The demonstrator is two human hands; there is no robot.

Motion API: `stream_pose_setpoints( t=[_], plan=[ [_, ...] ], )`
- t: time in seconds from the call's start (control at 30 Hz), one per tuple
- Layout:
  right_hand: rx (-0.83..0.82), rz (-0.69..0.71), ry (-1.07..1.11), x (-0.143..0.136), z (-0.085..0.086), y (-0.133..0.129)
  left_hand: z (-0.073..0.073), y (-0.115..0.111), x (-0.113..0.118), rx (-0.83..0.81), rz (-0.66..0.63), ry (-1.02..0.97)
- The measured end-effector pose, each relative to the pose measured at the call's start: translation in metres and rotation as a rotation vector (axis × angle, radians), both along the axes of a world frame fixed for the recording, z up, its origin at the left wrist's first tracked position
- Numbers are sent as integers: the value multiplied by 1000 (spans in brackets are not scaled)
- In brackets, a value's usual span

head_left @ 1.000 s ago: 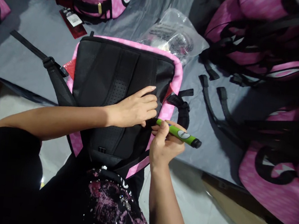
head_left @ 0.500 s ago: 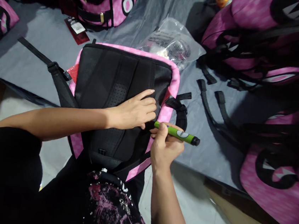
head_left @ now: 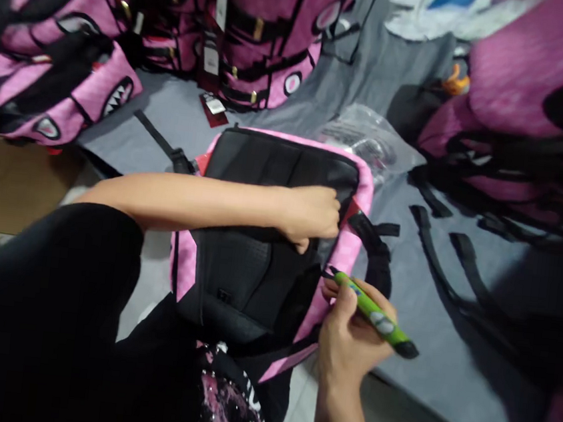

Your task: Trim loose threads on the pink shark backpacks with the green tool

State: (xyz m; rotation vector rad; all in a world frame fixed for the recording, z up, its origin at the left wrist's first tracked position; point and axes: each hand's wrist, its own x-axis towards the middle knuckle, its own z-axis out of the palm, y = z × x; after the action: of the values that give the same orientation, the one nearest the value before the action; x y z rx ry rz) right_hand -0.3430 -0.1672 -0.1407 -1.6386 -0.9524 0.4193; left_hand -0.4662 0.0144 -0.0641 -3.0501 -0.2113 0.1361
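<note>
Green marker held at right edge of backpack, long axis slanted, dark tip pointed up-left toward pink border, black end down-right; tip contact cannot be told. Marker clamped between fingers of right hand. Backpack laid black panel up, partly on grey-covered tabletop. Left hand rested on panel, fingers curled; whether fabric is gripped cannot be told. Clear plastic bag placed just beyond backpack.
</note>
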Motion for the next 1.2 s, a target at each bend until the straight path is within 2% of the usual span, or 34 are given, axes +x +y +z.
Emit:
stream_pose_setpoints(
  t=[0.07,0.17,0.27,0.33,0.37,0.43,0.5,0.57,0.6,0.67,0.73,0.8,0.87,0.97,1.03,1.1,1.2],
  plan=[
    [72,11,-150,-3,16,-5,19,-13,-8,-23,46,-52],
    [236,-4,-416,-7,54,-14,57,-52,-30,3,109,-230],
    [439,34,-463,-8,94,-25,89,-95,-52,-8,161,-347],
    [496,114,-481,-7,110,-29,93,-114,-59,-68,231,-395],
    [508,190,-505,-5,112,-29,88,-121,-59,-110,279,-413],
    [483,353,-582,3,106,-27,67,-130,-52,-182,348,-414],
    [435,474,-681,16,87,-23,41,-133,-38,-210,336,-371],
    [413,488,-741,28,64,-19,24,-129,-29,-178,286,-330],
    [424,473,-766,33,53,-17,21,-126,-28,-148,264,-319],
    [489,444,-816,36,36,-15,26,-118,-33,-67,240,-327],
    [560,422,-842,33,26,-14,40,-110,-41,60,235,-366],
    [588,396,-819,24,23,-15,53,-102,-42,169,268,-404],
    [552,361,-747,13,23,-19,57,-90,-33,184,323,-371],
    [467,361,-663,0,22,-29,46,-69,-8,76,410,-204],
    [428,386,-652,-3,21,-37,36,-58,6,32,416,-116],
    [386,397,-645,-1,20,-41,29,-54,12,47,354,-106],
    [344,394,-559,6,18,-43,25,-61,6,132,256,-174]
  ],
)
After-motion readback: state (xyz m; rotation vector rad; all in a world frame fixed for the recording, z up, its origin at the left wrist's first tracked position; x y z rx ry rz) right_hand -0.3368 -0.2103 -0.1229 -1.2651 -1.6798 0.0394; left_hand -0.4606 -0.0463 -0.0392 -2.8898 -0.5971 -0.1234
